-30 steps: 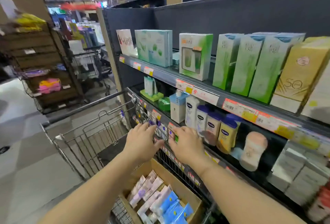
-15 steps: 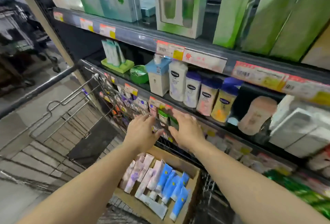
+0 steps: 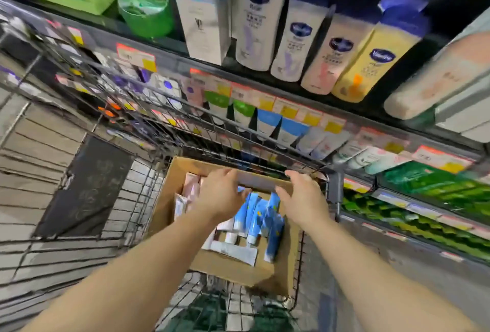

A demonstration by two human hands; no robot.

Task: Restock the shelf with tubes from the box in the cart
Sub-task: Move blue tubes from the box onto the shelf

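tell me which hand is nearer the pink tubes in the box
Left. The left hand hovers right beside the pink tubes; the right hand is over the box's far right side.

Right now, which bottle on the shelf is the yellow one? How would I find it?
Look at the shelf above the cart, where lotion bottles stand in a row. The yellow bottle is last on the right; its neighbours are white and pink.
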